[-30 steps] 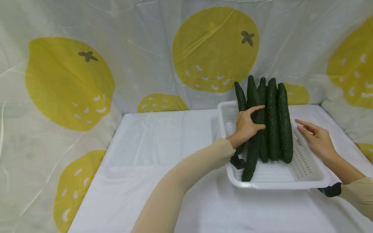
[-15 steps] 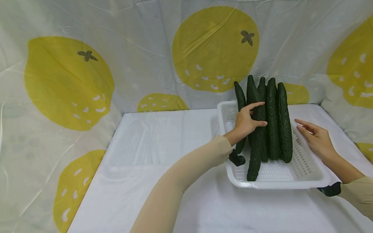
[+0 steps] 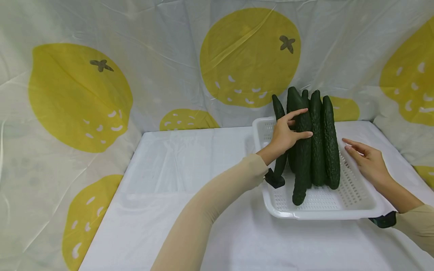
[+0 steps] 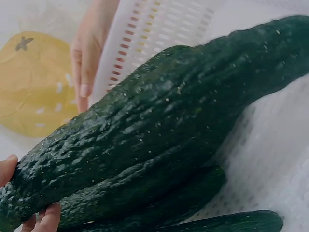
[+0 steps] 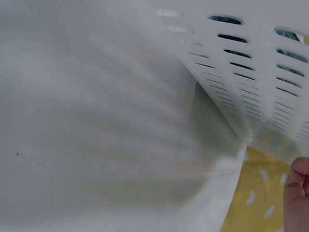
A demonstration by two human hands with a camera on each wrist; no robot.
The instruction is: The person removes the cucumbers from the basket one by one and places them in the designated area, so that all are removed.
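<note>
My left hand (image 3: 284, 132) grips a long dark green cucumber (image 3: 303, 165) with thumb and fingers spread around its upper part. In the left wrist view this bumpy cucumber (image 4: 140, 130) slants across the picture, its gripped end at lower left. Several other cucumbers (image 3: 318, 154) stand side by side in a white perforated basket (image 3: 315, 215), leaning toward the back; the held one overlaps some of them. Just outside the basket's right rim is my right hand (image 3: 369, 162), fingers relaxed and holding nothing. Only part of that hand (image 5: 296, 198) shows in the right wrist view.
The basket sits on a white-covered table (image 3: 190, 165), near its right side. A curtain (image 3: 179, 64) printed with yellow lemons rises behind the table and along both sides. One slimmer cucumber (image 3: 278, 109) stands at the basket's left, partly behind my left wrist.
My left hand has moved slightly up with the cucumber, whose lower end has swung right and risen. My right hand and the basket have stayed in place.
</note>
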